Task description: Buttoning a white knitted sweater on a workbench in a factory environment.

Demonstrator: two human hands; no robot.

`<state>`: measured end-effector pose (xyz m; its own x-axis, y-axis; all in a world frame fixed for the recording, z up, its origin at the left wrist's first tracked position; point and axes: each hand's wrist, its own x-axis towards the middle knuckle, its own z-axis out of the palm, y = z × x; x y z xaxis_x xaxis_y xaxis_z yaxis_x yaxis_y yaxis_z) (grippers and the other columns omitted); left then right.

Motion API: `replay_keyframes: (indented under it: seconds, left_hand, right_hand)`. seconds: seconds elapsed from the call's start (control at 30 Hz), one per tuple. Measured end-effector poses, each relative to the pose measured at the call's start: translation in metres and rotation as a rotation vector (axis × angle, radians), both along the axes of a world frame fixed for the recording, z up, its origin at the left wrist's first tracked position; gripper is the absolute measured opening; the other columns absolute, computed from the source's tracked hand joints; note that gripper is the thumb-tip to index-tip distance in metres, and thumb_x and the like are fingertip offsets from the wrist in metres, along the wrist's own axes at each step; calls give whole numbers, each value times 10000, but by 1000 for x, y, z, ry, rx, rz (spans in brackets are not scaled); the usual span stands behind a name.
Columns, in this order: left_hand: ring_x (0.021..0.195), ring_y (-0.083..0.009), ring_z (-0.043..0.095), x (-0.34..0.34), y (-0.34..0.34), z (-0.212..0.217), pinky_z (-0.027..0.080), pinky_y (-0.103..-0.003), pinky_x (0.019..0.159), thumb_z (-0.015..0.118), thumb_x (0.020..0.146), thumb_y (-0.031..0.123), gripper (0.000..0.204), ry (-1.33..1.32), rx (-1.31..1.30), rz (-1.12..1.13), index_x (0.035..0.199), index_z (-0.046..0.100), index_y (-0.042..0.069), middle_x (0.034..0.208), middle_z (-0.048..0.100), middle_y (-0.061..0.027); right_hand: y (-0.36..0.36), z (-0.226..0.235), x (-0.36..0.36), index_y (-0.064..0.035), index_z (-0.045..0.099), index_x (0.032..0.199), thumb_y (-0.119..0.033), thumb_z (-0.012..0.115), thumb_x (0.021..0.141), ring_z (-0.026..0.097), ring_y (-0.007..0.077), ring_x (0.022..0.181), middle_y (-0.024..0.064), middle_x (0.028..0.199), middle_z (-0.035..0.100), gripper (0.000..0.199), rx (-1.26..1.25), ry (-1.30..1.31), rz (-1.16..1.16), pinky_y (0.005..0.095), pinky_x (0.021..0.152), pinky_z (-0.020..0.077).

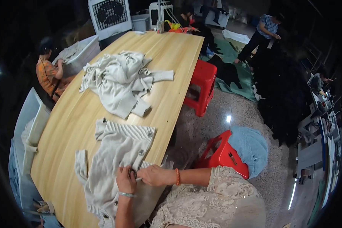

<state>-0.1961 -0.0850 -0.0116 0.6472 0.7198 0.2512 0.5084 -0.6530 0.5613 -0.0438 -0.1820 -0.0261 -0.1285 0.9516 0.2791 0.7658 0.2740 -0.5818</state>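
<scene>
A cream knitted cardigan (pixel 110 152) lies on the wooden table in front of me, with ribbed edges and dark round buttons along its right side. My left hand (pixel 126 181) is closed on the front edge beside one of these buttons (pixel 132 173). Close against it, my right hand (pixel 154 175) pinches the same edge from the right, its fingertips nearly meeting the left ones. The fabric right under my fingertips is partly hidden. Farther up the table lies a crumpled heap of cream knitwear (pixel 117 79).
Red stools (pixel 202 85) stand right of the table (pixel 178 102); the nearer holds blue knitwear (pixel 249 148) and small dark snips (pixel 232 158). White bins (pixel 34 129) line the left side, where a person (pixel 47 72) sits. Dark garments (pixel 281 91) are piled on the floor at right.
</scene>
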Motion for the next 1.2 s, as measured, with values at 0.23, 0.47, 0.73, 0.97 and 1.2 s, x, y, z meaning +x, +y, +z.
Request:
replay_keyframes:
  seconds: [0.23,0.47,0.73,0.97,1.2]
  left_hand:
    - [678,-253,638,5,7,10,519,-331,621,679,767,-13,144,-13,-92,-47,896,613,-6,812,600,-129]
    - [599,-95,602,-3,18,-3,474,-237,543,694,810,24,73,-241,-899,81,827,676,-45,708,676,-49]
    - [562,-39,522,-14,19,4,390,-196,507,717,822,45,80,-470,-1126,124,887,716,-2,715,657,0]
    - [937,-175,641,-26,-1,7,509,-305,855,714,819,103,335,-394,-691,-223,1119,643,-27,1030,664,-98]
    - [832,-298,633,-30,-15,-13,503,-365,754,660,806,97,254,-246,-338,27,1052,671,34,928,653,-157]
  right_hand:
    - [4,0,5,-59,522,987,-197,586,862,606,396,866,161,921,586,197,-152,96,-19,484,740,484]
    - [8,3,-2,-62,499,1072,-123,607,841,606,394,896,164,1003,581,261,-86,111,21,475,751,497]
    - [10,18,-1,-26,503,1185,-130,649,808,625,358,879,165,1013,593,418,-7,104,-62,409,760,526]
    - [21,17,7,-50,615,1128,-189,654,811,632,346,822,171,921,639,349,55,143,31,414,697,520]
    - [31,21,13,-32,634,1093,-146,652,798,636,331,796,173,872,641,317,-163,209,159,400,700,512]
